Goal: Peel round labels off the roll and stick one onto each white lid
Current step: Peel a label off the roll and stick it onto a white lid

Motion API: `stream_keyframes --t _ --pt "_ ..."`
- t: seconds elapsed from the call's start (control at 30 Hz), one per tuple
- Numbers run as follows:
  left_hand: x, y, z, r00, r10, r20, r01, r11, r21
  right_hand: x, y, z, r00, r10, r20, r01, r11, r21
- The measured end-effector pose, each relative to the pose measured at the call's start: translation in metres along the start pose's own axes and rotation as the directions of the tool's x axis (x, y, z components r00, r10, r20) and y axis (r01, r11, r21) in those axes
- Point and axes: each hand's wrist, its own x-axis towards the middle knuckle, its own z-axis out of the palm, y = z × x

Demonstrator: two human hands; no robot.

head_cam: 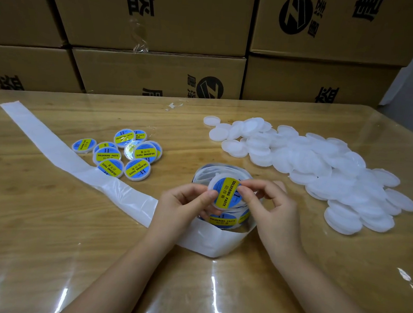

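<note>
Above the label roll I hold one white lid with a blue and yellow round label on its top. My left hand pinches the lid's left edge between thumb and fingers. My right hand grips its right edge, thumb pressing on the label. A heap of bare white lids lies to the right. Several labelled lids lie in a cluster to the left. The empty white backing strip runs from the roll away to the far left.
The wooden table has a glossy clear cover. Stacked cardboard boxes stand right behind its far edge. A scrap of clear tape lies near that edge.
</note>
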Motion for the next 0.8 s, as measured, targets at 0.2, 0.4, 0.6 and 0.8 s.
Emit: stream_keyframes --t 0.2,0.4,0.6,0.8 --pt "-0.0006 -0.0006 -0.0010 1.000 0.000 0.009 0.000 1.000 0.010 -0.0003 -0.0012 0.0001 1.000 -0.024 -0.003 0.024 0.999 -0.021" --pt "-0.0019 0.0003 0.0009 1.000 0.015 0.001 -0.015 0.999 0.033 -0.0007 -0.0034 0.0005 0.998 -0.068 -0.002 0.068 0.991 -0.119" --pt "-0.0055 0.0001 0.0071 0.999 0.047 -0.020 -0.045 0.995 0.091 -0.0040 -0.0016 0.0050 0.983 -0.176 -0.049 0.151 0.935 -0.320" --pt "-0.0050 0.0009 0.0084 0.998 0.054 -0.017 -0.052 0.995 0.082 -0.0028 -0.0029 0.0065 0.976 -0.211 -0.050 0.168 0.880 -0.444"
